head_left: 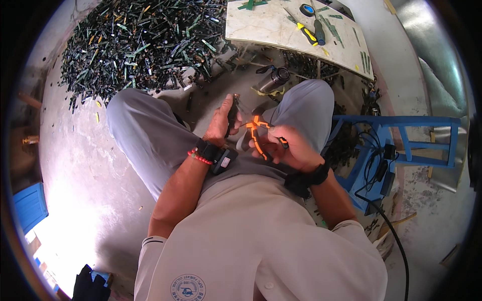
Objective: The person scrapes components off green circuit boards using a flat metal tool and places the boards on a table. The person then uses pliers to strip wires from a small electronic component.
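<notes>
My left hand (217,126) is closed on a narrow dark strip-like piece (232,115), held upright between my knees. In my right hand (297,146) are pliers (255,135) with orange and black handles, which stand apart. The head of the pliers points up and left, close to the strip. Whether the jaws touch it I cannot tell. Both wrists wear black bands, and a red bead bracelet is on the left one.
A large heap of dark and green strips (145,45) lies ahead on the left. A pale board (276,25) at the far right carries screwdrivers (319,31), a blue tape roll (307,9) and green strips. A metal flask (275,79) stands before it. A blue stool (366,175) with black cables is at right.
</notes>
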`<state>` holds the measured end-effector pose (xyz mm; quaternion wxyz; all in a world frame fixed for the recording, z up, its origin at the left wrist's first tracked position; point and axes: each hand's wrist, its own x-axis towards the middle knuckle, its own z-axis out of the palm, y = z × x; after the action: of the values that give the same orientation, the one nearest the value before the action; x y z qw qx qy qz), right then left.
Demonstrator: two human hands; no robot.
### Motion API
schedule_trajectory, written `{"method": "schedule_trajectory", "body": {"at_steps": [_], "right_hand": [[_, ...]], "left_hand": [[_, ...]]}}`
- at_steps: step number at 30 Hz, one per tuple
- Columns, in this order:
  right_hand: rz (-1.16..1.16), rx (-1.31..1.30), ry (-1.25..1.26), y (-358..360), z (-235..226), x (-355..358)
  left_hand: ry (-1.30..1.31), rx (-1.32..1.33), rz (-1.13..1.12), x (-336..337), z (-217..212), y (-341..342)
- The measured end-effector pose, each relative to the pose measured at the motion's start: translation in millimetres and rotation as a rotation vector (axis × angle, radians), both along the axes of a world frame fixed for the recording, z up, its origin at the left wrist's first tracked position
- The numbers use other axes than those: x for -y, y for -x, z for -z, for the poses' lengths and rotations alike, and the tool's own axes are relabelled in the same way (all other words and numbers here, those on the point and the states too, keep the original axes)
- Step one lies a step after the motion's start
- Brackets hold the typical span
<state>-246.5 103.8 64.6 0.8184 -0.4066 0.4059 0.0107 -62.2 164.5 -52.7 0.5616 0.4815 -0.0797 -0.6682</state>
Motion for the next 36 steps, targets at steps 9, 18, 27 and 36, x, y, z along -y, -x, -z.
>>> {"method": "schedule_trajectory", "body": {"at_steps": [9,18,27,36], "right_hand": [[-0.038,-0.015,0.008,-2.8,-6.4,6.2],[-0.059,-0.027,-0.017,2.6,-6.6,19.2],[0.031,-0.055,-0.161,8.4,3.3,23.3],[-0.008,0.047,-0.385,20.1,18.1,23.2]], "left_hand": [[-0.039,0.09,0.039,-1.6,-7.1,-0.4],[-0.039,0.302,0.115,-1.4,-4.5,3.4],[-0.046,0.372,0.143,-2.6,-8.7,1.4],[-0.067,0.419,0.263,-2.5,-9.9,3.9]]}}
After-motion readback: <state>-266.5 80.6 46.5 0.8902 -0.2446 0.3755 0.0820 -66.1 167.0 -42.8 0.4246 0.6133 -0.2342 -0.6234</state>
